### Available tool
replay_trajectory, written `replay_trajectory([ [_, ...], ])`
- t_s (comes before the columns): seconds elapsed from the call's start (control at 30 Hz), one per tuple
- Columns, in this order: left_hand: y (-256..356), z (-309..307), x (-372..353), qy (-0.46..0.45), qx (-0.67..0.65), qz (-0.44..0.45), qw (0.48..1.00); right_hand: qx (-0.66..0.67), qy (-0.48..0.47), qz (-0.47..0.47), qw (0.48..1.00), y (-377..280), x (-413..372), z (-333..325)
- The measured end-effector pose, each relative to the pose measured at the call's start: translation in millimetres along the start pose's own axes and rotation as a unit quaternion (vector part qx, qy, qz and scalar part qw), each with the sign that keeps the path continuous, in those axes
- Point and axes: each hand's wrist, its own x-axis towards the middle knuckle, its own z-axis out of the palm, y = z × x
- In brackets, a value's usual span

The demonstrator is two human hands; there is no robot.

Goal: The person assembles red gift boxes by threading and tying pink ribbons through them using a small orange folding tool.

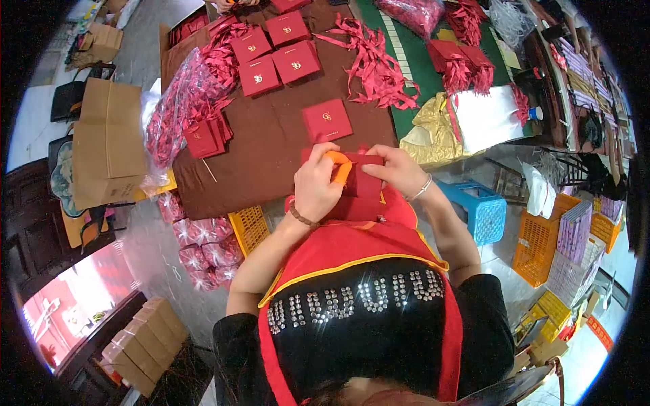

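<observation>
At the centre of the frame the left hand (pixel 317 188) and the right hand (pixel 398 170) are both pinching the small red box (pixel 364 181), one at each end, its long axis running left to right, while a finished box (pixel 327 120) is lying just above.

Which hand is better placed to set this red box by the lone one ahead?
Probably left: the left hand grips the red box just short of the lone box; the right hand sits farther.
</observation>
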Motion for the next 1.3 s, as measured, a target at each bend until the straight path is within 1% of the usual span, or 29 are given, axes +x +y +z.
replay_trajectory([
  [0.1, 0.7, 1.9, -0.8, 0.002, 0.028, 0.007, 1.000, -0.012, 0.005, -0.011, 1.000, 1.6, -0.3, 0.8],
  [0.17, 2.5, 2.8, -1.0, 0.018, 0.076, 0.062, 0.995, -0.007, 0.007, -0.027, 1.000, 5.8, 0.3, 0.6],
  [0.2, 2.8, 4.7, -1.6, 0.018, 0.076, 0.062, 0.995, -0.007, 0.007, -0.028, 1.000, 4.0, -0.9, 0.3],
  [0.27, 3.4, 9.9, -3.0, 0.046, 0.128, 0.123, 0.983, -0.025, 0.012, -0.031, 0.999, -1.1, -3.2, 0.2],
  [0.3, 10.1, 9.3, -2.8, 0.045, 0.153, 0.128, 0.979, -0.024, 0.013, -0.032, 0.999, 0.2, -2.7, 0.1],
  [0.33, 6.8, 11.5, -3.2, 0.044, 0.153, 0.129, 0.979, -0.013, 0.007, -0.026, 1.000, 3.6, -1.7, -0.8],
  [0.4, -1.7, 16.9, -4.7, 0.078, 0.164, 0.184, 0.966, -0.001, 0.003, -0.020, 1.000, 11.4, -0.2, -2.1],
  [0.47, -1.7, 16.6, -4.6, 0.072, 0.163, 0.193, 0.965, -0.034, 0.016, -0.086, 0.996, 18.5, 0.4, -2.1],
  [0.53, -7.3, 17.2, -3.5, 0.085, 0.160, 0.249, 0.951, -0.037, 0.014, -0.081, 0.996, 10.9, -3.2, -1.9],
  [0.6, -2.4, 15.2, -5.0, 0.080, 0.170, 0.259, 0.948, -0.041, 0.011, -0.078, 0.996, 1.3, -7.0, -1.9],
  [0.63, -0.5, 14.4, -5.4, 0.075, 0.180, 0.267, 0.944, -0.005, 0.003, -0.044, 0.999, -2.2, -9.7, -1.2],
  [0.67, -0.8, 14.3, -5.1, 0.076, 0.180, 0.267, 0.944, 0.030, -0.006, -0.011, 0.999, -3.9, -11.0, -0.8],
  [0.7, -1.8, 14.1, -4.7, 0.076, 0.174, 0.265, 0.945, 0.029, -0.007, -0.011, 0.999, -0.9, -9.9, -1.3],
  [0.77, -3.4, 12.6, -6.0, 0.074, 0.169, 0.262, 0.947, -0.024, 0.007, -0.075, 0.997, 10.2, -6.7, -1.1],
  [0.8, -3.6, 11.9, -6.8, 0.060, 0.168, 0.249, 0.952, -0.024, 0.007, -0.075, 0.997, 12.0, -6.8, -0.1],
  [0.87, -2.8, 10.9, -7.2, 0.047, 0.167, 0.236, 0.956, -0.016, 0.021, -0.128, 0.991, 13.0, -6.5, 1.2],
  [0.9, -1.5, 10.3, -8.4, 0.029, 0.168, 0.220, 0.960, -0.016, 0.020, -0.129, 0.991, 12.6, -6.3, 2.0],
  [0.93, -0.7, 10.2, -9.1, 0.012, 0.168, 0.205, 0.964, -0.024, 0.019, -0.124, 0.992, 12.2, -6.3, 2.0],
  [0.97, -2.0, 11.5, -10.1, 0.010, 0.161, 0.186, 0.969, -0.033, 0.019, -0.119, 0.992, 12.0, -6.3, 1.3],
  [1.0, -1.6, 11.2, -9.2, 0.011, 0.161, 0.186, 0.969, -0.034, 0.019, -0.119, 0.992, 13.9, -5.9, 0.3],
  [1.07, -1.1, 9.3, -6.1, 0.022, 0.130, 0.162, 0.978, 0.004, -0.010, -0.057, 0.998, 19.4, -3.6, -0.7],
  [1.1, -2.1, 8.6, -6.7, 0.021, 0.130, 0.162, 0.978, 0.004, -0.010, -0.057, 0.998, 18.4, -4.3, 0.7],
  [1.17, -4.0, 8.7, -7.5, 0.023, 0.077, 0.100, 0.992, 0.154, -0.057, 0.041, 0.986, 15.2, -7.3, 1.8],
  [1.3, 2.0, 0.9, -6.8, 0.002, 0.102, 0.088, 0.991, 0.141, -0.064, 0.016, 0.988, 16.6, -7.6, 3.2],
])
